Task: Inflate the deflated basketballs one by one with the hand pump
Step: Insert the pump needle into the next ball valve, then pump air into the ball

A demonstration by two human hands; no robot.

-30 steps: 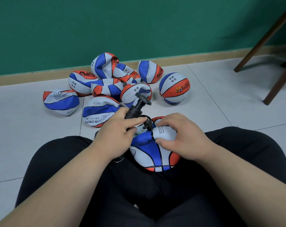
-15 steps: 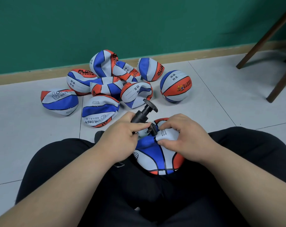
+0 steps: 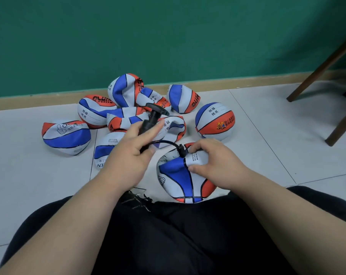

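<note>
Head view. The ball [image 3: 178, 175] in hand lies against the front of the lap [image 3: 178, 235]. It is limp and creased, and its top panel is folded up. Whether it rests on the floor or on the trousers cannot be told. The right hand [image 3: 213, 161] pinches that white fold between thumb and fingers, just beside the spot where the hose [image 3: 164, 142] end enters the ball. The left hand [image 3: 128, 155] is wrapped round the barrel of the pump [image 3: 150, 121] with the forefinger lying along it. The T-handle is free at the top and tilts away toward the pile [image 3: 126, 116] of flat balls.

The skin looks soft, light and floppy and probably offers no resistance of its own. The best hold is therefore close to the valve, as here, or the needle may drag out or bend. Once the ball fills and stiffens, a cupped palm should serve better than a pinch. The pump looks like light, rigid plastic, with the barrel for one hand and the handle for the other. The short hose keeps it near the ball, so a stroke will likely need one hand to leave its present hold.

The floor [image 3: 19, 175] is pale, smooth tile, so a filled ball would roll freely on it. One round ball [image 3: 214, 121] stands to the right of the pile. Behind is a green wall [image 3: 168, 36] with wooden skirting [image 3: 49, 98], and dark chair legs [image 3: 323, 66] stand at the right.
</note>
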